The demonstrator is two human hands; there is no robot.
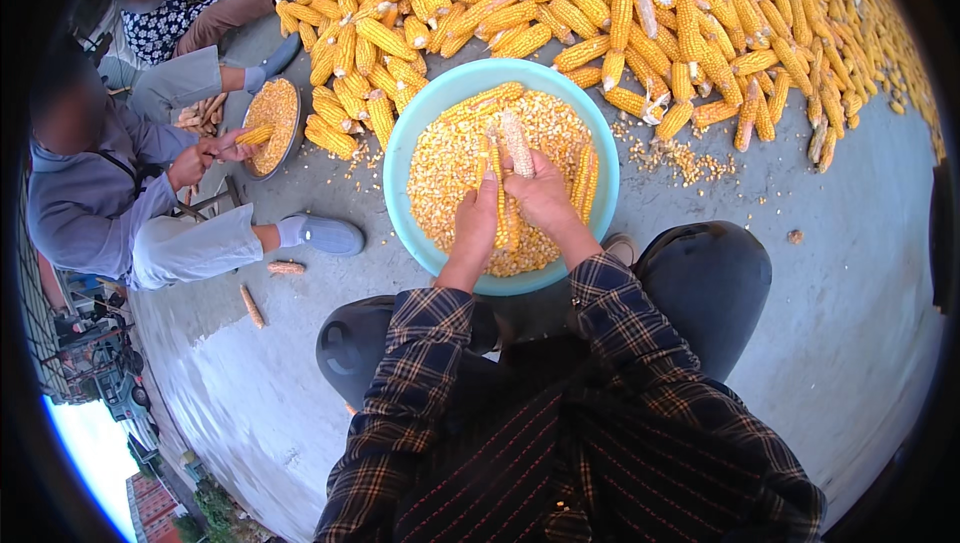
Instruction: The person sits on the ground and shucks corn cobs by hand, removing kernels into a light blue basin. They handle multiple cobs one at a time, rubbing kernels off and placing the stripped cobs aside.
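A turquoise plastic basin (600, 119) full of loose yellow corn kernels (439, 168) stands before me, between my knees. My left hand (475, 220) holds a partly shelled ear of corn (496, 175) upright over the kernels. Beside it, my right hand (538, 190) grips a bare, pale corn cob (517, 139), its top tilted slightly left. The two hands are close together, and the cob is against or very near the ear. More partly shelled ears (584, 179) lie in the basin at the right, and another ear (484, 101) lies at the back.
A large heap of husked corn ears (660, 25) spreads beyond the basin. Spilled kernels (686, 160) lie on the concrete floor. At the left a seated person (112, 175) holds an ear over a metal bowl (296, 141); another person sits behind. Bare cobs (253, 306) lie nearby.
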